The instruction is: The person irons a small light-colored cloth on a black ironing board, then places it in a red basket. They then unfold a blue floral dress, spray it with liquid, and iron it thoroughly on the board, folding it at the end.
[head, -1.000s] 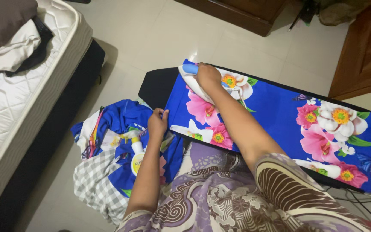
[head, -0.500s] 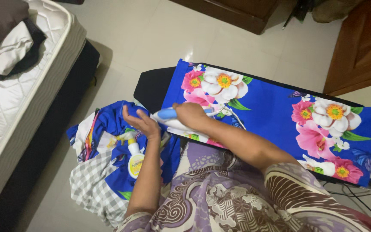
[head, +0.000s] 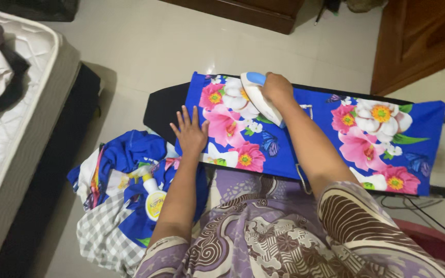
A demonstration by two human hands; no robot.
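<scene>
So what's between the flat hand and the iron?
In the head view, only flowered blue cloth lies between the left hand and the iron: pink and white blossoms.

Blue floral cotton-like cloth (head: pixel 315 123): smooth, matt | white-and-blue plastic iron (head: pixel 257 98) upon cloth: glossy | pale tiled floor (head: pixel 145 51) beyond cloth: polished

Worn on the head, aimed steeply down and slightly forward past the chest. Close above the ironing board (head: pixel 163 105) and blue flowered cloth (head: pixel 315 128), arms reaching in from the bottom edge. Took in tiled floor (head: pixel 145 46), bed (head: pixel 24 123) at left. Single view only.
</scene>
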